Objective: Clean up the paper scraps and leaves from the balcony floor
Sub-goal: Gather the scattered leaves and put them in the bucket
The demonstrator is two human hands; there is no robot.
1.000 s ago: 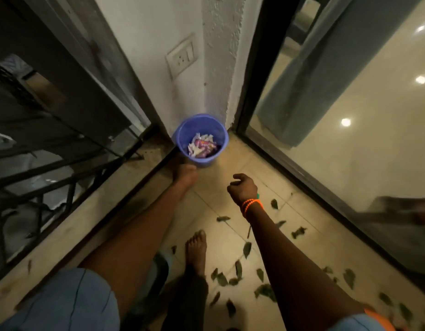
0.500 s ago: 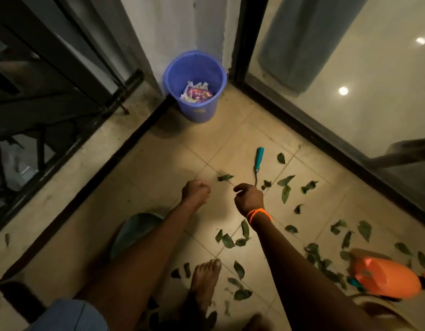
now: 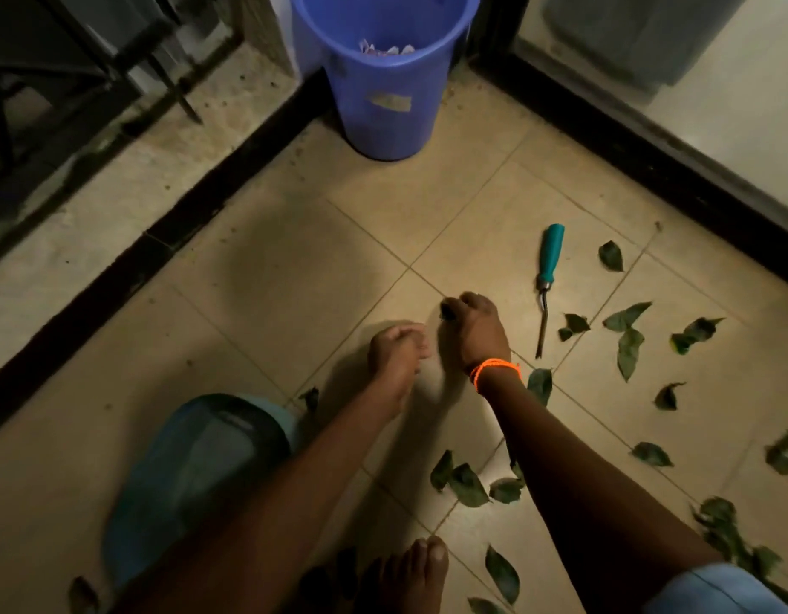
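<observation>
At the far corner of the floor [image 3: 259, 277] your bin [image 3: 383, 73] stands upright against the wall, with paper scraps [image 3: 385, 48] showing inside it. No scraps show on the tiles, so that half looks done. Leaves [image 3: 629, 347] are what is left: they lie scattered along the right side and toward the near edge, flat, pointing every way, most well apart from the bin.

Your right hand [image 3: 474, 327] is low over the tiles mid-floor, fingers curled and pinching something small and dark, likely a leaf; its long axis cannot be made out. Your left hand [image 3: 396, 352] sits just beside it, fingers loosely curled; whether it holds anything you cannot tell.

A screwdriver [image 3: 548, 277] lies just right of your right hand, handle toward the far edge, tip toward you. A dustpan [image 3: 197, 471] rests by the near left.
</observation>
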